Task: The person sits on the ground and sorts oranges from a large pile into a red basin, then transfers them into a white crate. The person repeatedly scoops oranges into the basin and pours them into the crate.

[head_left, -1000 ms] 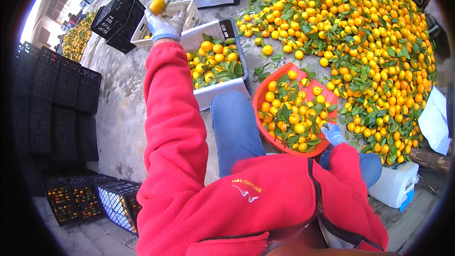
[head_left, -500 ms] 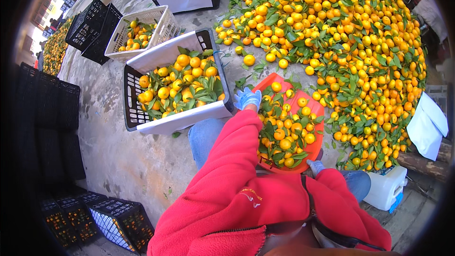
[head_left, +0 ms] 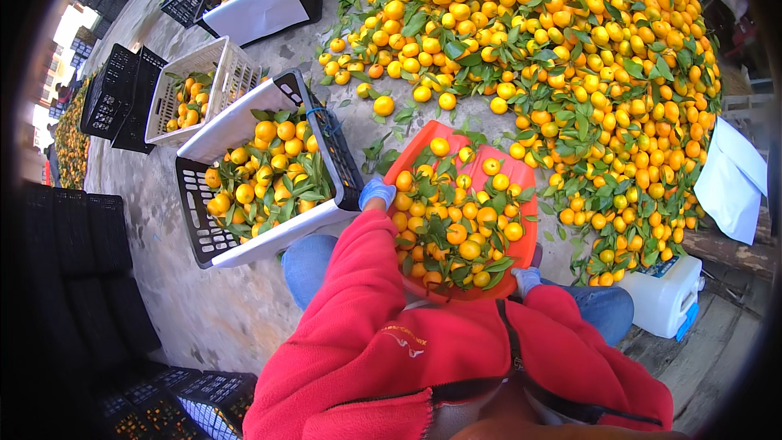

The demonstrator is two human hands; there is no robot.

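Observation:
A red plastic scoop-shaped tray [head_left: 528,232] sits in front of me between my knees, loaded with small leafy mandarins [head_left: 468,250]. My left hand [head_left: 377,193], in a blue-and-white glove, grips its left rim, fingers partly hidden. At the tray's lower right edge my right hand [head_left: 527,279], also gloved, is closed on the rim. Just left of the tray stands a black plastic crate [head_left: 336,147] with white lining folded over its sides, holding larger mandarins [head_left: 273,163] with leaves.
A big heap of mandarins [head_left: 586,106] spreads beyond and to the right. A white crate [head_left: 232,81], stacked black crates [head_left: 114,98] and another lined crate [head_left: 265,12] stand far left. A white jerrycan [head_left: 664,293] is at right, near a white sheet [head_left: 729,179].
My left hand has gone from spread fingers beside the tray's upper left to gripping its left rim. The tray appears slightly turned, and the whole view has shifted.

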